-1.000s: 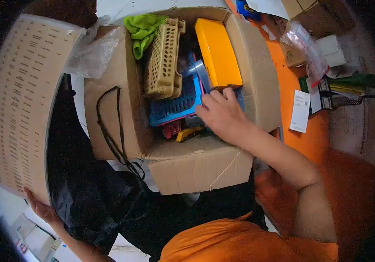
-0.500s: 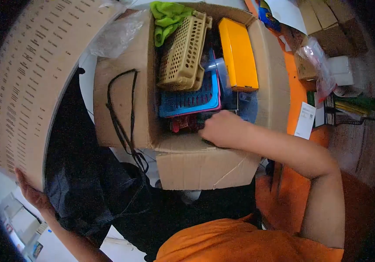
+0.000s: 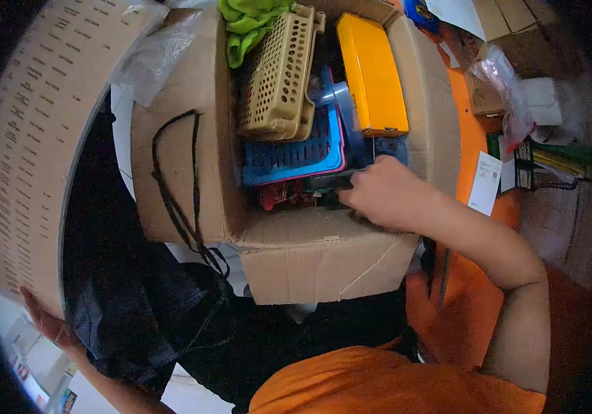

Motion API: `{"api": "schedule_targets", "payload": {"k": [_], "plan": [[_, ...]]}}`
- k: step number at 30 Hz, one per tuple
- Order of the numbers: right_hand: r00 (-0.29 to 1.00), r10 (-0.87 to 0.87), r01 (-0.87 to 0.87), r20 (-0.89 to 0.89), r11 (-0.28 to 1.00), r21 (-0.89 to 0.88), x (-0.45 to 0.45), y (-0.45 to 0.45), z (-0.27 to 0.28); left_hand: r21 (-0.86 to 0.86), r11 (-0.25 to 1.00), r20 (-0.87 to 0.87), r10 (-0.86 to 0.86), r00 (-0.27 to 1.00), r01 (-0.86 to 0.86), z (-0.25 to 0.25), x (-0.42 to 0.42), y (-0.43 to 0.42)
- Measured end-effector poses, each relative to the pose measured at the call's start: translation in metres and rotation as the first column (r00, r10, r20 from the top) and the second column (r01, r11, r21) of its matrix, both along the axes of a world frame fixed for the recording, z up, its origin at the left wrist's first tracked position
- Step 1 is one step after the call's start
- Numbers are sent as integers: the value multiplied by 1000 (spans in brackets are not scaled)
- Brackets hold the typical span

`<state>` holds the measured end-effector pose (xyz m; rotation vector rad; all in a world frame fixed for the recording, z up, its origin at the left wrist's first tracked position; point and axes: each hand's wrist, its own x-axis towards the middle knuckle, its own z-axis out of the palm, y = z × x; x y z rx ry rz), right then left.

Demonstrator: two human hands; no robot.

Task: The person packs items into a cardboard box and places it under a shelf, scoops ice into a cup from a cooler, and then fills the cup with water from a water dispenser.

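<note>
My left hand (image 3: pixel 51 323) grips the lower edge of a large printed board (image 3: pixel 37 172) standing tilted at the far left. My right hand (image 3: pixel 389 193) reaches into an open cardboard box (image 3: pixel 323 265), its fingers curled down near the front wall. What those fingers hold, if anything, is hidden. Left of them, low in the box, lie red items (image 3: pixel 282 195) too dark to make out. Behind them rests a blue slotted basket (image 3: pixel 296 155) with a pink-rimmed one under it. A beige perforated basket (image 3: pixel 279 76) leans above, beside a yellow-orange box (image 3: pixel 373 76).
A green cloth (image 3: pixel 251 27) hangs at the box's back left corner. A black cord (image 3: pixel 196 172) lies over the left flap, near a clear plastic bag (image 3: pixel 154 58). On the right, a white label sheet (image 3: pixel 485 183) and packaging lie on an orange surface (image 3: pixel 465 124).
My right hand has shifted right and slightly down inside the box. The view has moved a little, and my left hand still grips the board.
</note>
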<state>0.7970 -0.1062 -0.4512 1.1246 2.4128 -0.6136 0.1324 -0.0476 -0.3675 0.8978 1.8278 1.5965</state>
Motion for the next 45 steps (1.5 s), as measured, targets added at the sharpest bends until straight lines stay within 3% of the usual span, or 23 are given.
{"api": "schedule_targets", "payload": {"k": [1, 4, 5, 7, 9, 11, 14, 20, 23, 25, 26, 28, 31, 32, 35, 38, 45], "plan": [[998, 42, -40, 56, 999, -34, -6, 2, 5, 4, 999, 4, -35, 999, 35, -5, -22, -4], [993, 121, -119, -18, 990, 82, -38, 9, -2, 21, 996, 44, -87, 995, 86, -6, -28, -1], [989, 87, -48, -124, 956, 290, -50, 14, -7, 27, 996, 59, -90, 994, 89, -5, -27, 0], [936, 84, 159, -341, 765, 624, -73, 20, -24, 27, 993, 21, -116, 993, 115, -7, -30, -2], [986, 2, 102, -169, 791, 603, -78, 23, -52, 17, 988, -90, -154, 984, 156, -7, -17, -3], [999, 15, 5, -36, 866, 500, -74, 31, -62, 35, 998, 257, -61, 964, 54, 1, 25, 2], [995, 34, 21, -91, 838, 546, -63, 40, -48, 111, 974, 368, -227, 902, 200, -3, 26, -1], [987, -73, 142, -141, 799, 584, -36, 62, 36, 79, 982, 393, -191, 900, 174, 4, 41, 2], [991, -88, 131, -99, 767, 628, -35, 71, 45, 91, 980, 314, -199, 928, 179, 12, 50, 1], [995, -79, 100, -62, 723, 684, -31, 79, 50, 72, 989, 129, -137, 982, 129, 15, 46, -3], [997, -72, 77, -37, 697, 713, -23, 84, 55, 66, 980, -9, -190, 982, 190, 11, 30, -4], [997, -8, 64, -75, 625, 778, -8, 96, 60, 29, 952, -388, -271, 881, 305, 4, 27, -17], [993, -109, 111, -49, 697, 708, -7, 99, 74, -85, 945, -787, -258, 560, 317, 2, 26, -20], [996, -80, 34, 29, 687, 726, -6, 104, 76, -49, 926, -734, -287, 616, 373, -2, 4, -17], [975, -215, 205, -60, 754, 625, -25, 107, 101, -69, 921, -778, -291, 557, 384, -1, 12, -16], [994, -69, 111, -87, 668, 736, -13, 111, 95, -93, 916, -814, -295, 501, 389, -1, 15, -20], [995, -91, 98, -51, 647, 756, -27, 105, 94, -85, 886, -824, -320, 467, 456, 2, 19, -21]]}}
